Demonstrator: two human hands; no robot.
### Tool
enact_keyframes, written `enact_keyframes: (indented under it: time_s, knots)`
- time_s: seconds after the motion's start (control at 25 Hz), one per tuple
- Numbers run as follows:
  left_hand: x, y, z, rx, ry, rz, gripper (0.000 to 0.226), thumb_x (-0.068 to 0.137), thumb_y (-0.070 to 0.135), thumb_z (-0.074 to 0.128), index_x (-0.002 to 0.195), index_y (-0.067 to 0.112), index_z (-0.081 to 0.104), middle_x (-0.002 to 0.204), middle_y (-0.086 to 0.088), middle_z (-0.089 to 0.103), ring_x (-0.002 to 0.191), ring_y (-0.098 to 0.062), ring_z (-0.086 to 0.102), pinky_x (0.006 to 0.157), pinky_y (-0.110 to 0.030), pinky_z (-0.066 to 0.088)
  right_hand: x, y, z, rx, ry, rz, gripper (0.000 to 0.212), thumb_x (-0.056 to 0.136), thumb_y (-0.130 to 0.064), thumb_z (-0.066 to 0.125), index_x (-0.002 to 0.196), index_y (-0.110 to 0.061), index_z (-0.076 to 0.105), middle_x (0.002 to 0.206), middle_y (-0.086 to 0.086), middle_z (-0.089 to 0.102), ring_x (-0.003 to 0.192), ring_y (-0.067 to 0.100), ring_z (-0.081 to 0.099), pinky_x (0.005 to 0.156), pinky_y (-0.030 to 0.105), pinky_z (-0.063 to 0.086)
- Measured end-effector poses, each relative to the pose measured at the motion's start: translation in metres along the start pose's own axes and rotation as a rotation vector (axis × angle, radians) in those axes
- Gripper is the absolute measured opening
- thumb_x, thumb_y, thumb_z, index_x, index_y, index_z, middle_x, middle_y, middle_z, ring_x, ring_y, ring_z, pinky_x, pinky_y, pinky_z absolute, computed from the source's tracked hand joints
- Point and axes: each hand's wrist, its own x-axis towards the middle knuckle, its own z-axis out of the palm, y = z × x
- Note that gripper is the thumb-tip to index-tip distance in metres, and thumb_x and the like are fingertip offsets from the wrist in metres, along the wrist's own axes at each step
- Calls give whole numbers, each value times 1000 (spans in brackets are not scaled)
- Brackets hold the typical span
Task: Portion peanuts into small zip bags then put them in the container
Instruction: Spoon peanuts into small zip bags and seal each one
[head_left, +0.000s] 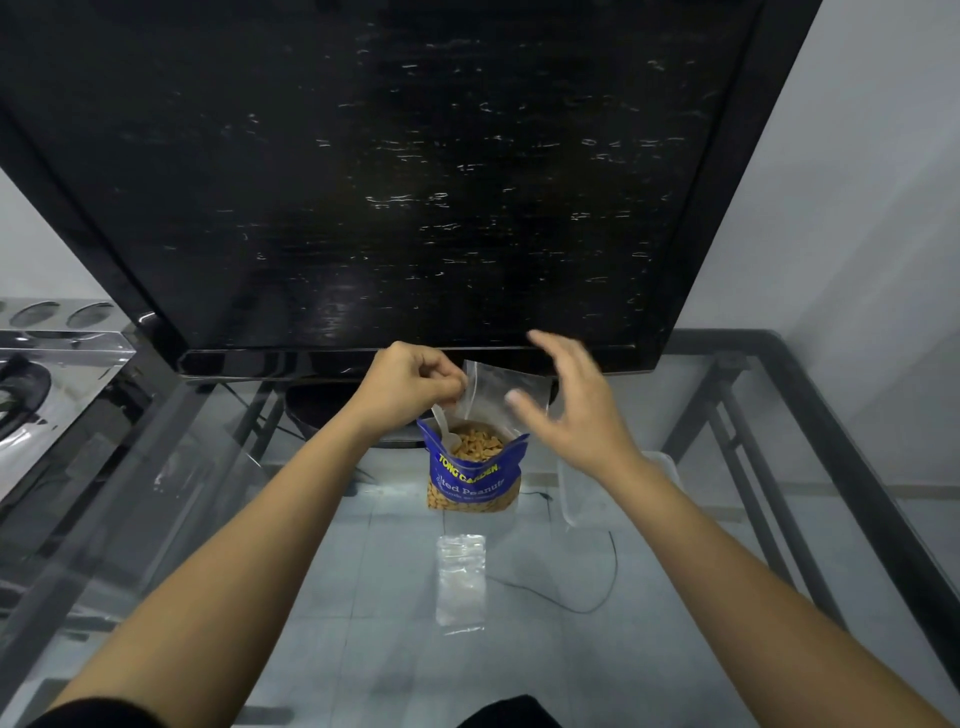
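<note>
Peanuts (475, 446): heaped in an opened blue pouch (474, 478) that stands upright on the glass bench (208, 467), near its middle, just in front of the screen's base.
Spoon (444, 426): white plastic, bowl resting on the nuts at the pouch's left side, handle leaning up toward the left hand.
Left hand (410, 382): fingers curled, pinching the left top corner of 1 small clear zip bag (498, 392) and holding it up just above the pouch mouth.
Right hand (563, 400): fingers spread and loose, gripping nothing, just beside the right edge of the held bag; whether it touches the plastic cannot be told.
Spare zip bags (461, 579): a flat clear stack lying on the bench, nearer the person than the pouch; the count cannot be told.
Container (571, 493): clear plastic tub on the bench to the right of the pouch, partly hidden under the right forearm.
Screen (395, 171): large, dark, standing at the far side of the bench.
</note>
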Motion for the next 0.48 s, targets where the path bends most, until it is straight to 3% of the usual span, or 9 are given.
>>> enact_keyframes:
  time_s: [0.08, 0.16, 0.28, 0.48]
  knots:
    - [0, 3, 2, -31, -26, -16, 7, 82, 6, 66, 84, 6, 72, 64, -1, 69, 58, -3, 64, 54, -10, 46, 2, -5, 7, -108, -221, -54, 93, 70, -52, 72, 145, -23, 24, 151, -2, 30, 140, 12, 23, 114, 31, 19]
    - [0, 7, 3, -59, -48, -27, 7, 83, 6, 65, 84, 6, 71, 65, -3, 68, 56, -2, 62, 52, -10, 45, 4, -3, 14, -150, -238, -31, 100, 64, -57, 73, 145, -23, 25, 148, -2, 35, 137, 15, 29, 115, 36, 22]
    - [-2, 7, 1, -58, -74, -45, 8, 83, 3, 63, 84, 5, 71, 67, -1, 68, 57, -1, 63, 54, -10, 46, 6, 1, 20, -83, -144, -49, 85, 66, -52, 75, 137, -21, 41, 126, -4, 53, 119, 12, 45, 105, 37, 37]
    - [3, -1, 1, -75, -98, -78, 10, 82, 4, 64, 84, 9, 72, 67, -4, 69, 59, -5, 63, 59, -17, 50, 6, 5, 26, 20, -77, -99, 63, 66, -54, 71, 118, -24, 56, 98, -13, 52, 94, 7, 52, 85, 36, 50]
